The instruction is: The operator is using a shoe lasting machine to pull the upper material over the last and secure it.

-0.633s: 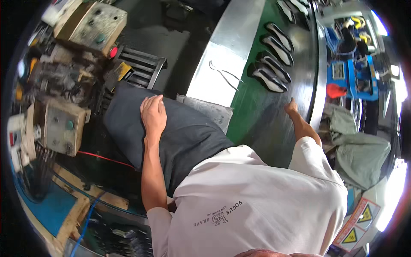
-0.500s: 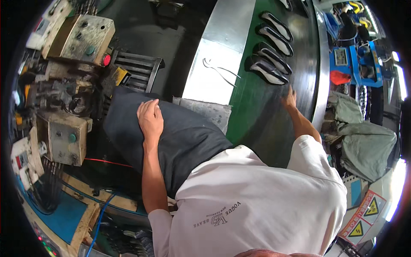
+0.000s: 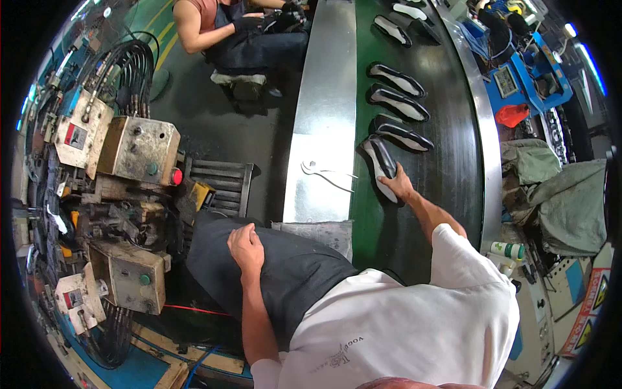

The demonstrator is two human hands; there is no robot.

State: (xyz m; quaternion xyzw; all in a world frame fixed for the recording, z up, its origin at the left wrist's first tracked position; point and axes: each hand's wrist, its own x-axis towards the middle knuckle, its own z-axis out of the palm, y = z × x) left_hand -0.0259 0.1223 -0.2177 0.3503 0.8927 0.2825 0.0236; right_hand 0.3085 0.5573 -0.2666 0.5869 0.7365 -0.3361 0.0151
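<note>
My right hand (image 3: 401, 186) grips the near end of a black shoe (image 3: 382, 165) with a long pale face, its thumb across that face. The shoe rests at an angle on the green and dark conveyor belt (image 3: 447, 162). Just beyond it lies another black shoe (image 3: 403, 134), with several more in a row farther up the belt. My left hand (image 3: 246, 249) rests on the dark cloth over my thigh, its fingers loosely laid and holding nothing.
Metal pincers (image 3: 327, 174) lie on a shiny metal ledge (image 3: 324, 110) left of the belt. A grimy machine with control boxes (image 3: 139, 149) stands left, near a slatted dark rack (image 3: 220, 185). Far ahead sits a co-worker in dark gloves (image 3: 249, 24). Blue equipment (image 3: 541, 74) stands right.
My right hand has reached the nearest shoe and closed on it, and the shoe is turned out of line. The view has shifted, bringing the co-worker into sight. My left hand stays on my thigh.
</note>
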